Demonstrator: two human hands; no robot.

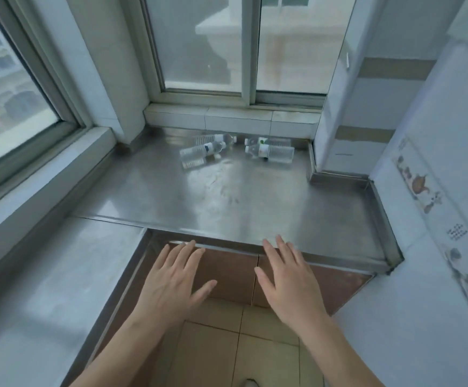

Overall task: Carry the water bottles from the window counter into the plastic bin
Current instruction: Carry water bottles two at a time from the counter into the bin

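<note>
Two clear water bottles lie on their sides at the back of the steel window counter (227, 196), near the tiled sill. The left bottle (200, 150) has a blue-marked label and points its cap to the right. The right bottle (270, 152) has a green-and-white label and points its cap to the left. The steel mirrors both of them. My left hand (171, 283) and my right hand (288, 280) hover palm down in front of the counter's near edge, fingers spread, holding nothing. No plastic bin is in view.
A second steel counter (45, 289) runs along the left under a big window. A tiled wall (437, 247) with a decorated border closes the right side. Below the counter edge are brown cabinet fronts (227, 275) and a tiled floor (213, 344).
</note>
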